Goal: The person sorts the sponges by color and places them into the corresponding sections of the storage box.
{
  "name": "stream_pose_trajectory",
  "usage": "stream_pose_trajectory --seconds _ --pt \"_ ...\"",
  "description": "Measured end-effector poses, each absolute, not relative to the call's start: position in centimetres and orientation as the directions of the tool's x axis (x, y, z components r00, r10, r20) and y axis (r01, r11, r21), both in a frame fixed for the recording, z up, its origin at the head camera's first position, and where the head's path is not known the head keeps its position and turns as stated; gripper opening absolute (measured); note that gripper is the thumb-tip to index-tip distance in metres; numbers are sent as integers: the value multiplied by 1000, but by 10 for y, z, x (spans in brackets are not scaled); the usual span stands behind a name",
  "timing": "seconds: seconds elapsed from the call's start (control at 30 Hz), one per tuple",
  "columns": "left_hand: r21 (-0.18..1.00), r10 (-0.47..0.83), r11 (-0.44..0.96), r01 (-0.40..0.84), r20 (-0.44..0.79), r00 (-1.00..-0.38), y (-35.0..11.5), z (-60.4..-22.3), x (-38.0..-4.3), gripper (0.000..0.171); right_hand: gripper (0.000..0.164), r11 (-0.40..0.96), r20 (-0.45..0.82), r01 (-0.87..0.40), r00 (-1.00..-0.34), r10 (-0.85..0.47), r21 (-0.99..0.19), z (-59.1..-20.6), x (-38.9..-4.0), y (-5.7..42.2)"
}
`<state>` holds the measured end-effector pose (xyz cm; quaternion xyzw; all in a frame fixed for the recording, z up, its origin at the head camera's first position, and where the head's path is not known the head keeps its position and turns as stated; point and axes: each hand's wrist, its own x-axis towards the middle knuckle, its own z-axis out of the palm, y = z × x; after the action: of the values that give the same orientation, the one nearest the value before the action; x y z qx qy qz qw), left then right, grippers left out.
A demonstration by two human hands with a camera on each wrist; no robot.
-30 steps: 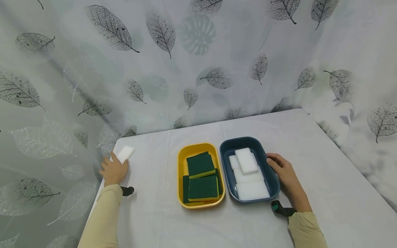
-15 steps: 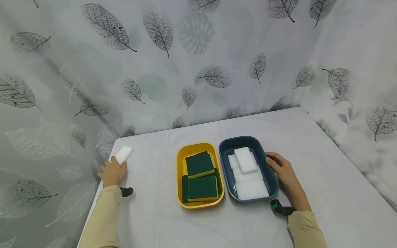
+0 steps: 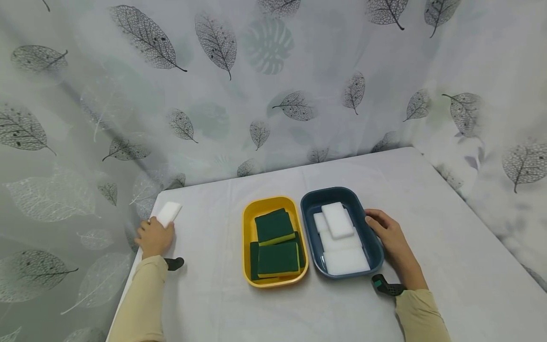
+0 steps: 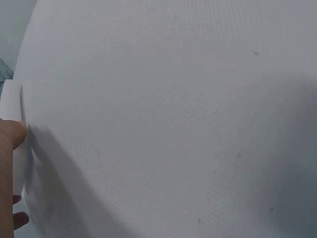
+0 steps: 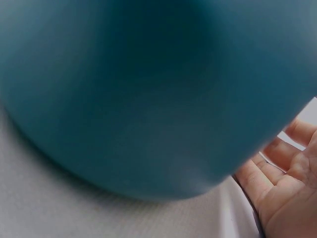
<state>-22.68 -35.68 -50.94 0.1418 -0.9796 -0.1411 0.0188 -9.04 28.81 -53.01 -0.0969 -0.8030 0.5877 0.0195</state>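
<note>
Near the table's left edge, my left hand (image 3: 155, 237) grips a white sponge (image 3: 169, 213) by its near end. In the left wrist view the thumb lies on the side of the sponge (image 4: 19, 168), with fingertips (image 4: 21, 219) showing below. My right hand (image 3: 390, 237) rests against the right side of a dark blue tray (image 3: 375, 247) that holds several white sponges (image 3: 345, 261). Its loosely extended fingers (image 5: 255, 181) touch the outer wall of the tray (image 5: 148, 124) in the right wrist view.
Left of the blue tray stands a yellow tray (image 3: 249, 213) with several green-and-yellow scouring sponges (image 3: 278, 259). Both trays sit on a white-covered table (image 3: 209, 294). A leaf-patterned curtain (image 3: 222, 114) hangs behind the table and along its sides.
The sponge at my left hand has shifted and tilted slightly, with the fingers drawn in around its near end. My right hand stays against the blue tray. The head view has shifted a little.
</note>
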Motion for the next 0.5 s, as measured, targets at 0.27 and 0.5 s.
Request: stream_pose_trajectory --seconds 0.27,0.5 --pt "372 -236 911 -176 121 -964 -361 -515 -229 69 57 292 -77 127 -981 178 -948 -530 -91 287" --pt "391 -109 920 -10 232 -967 -350 -508 -234 67 59 302 -67 120 -982 178 -946 -530 -89 287"
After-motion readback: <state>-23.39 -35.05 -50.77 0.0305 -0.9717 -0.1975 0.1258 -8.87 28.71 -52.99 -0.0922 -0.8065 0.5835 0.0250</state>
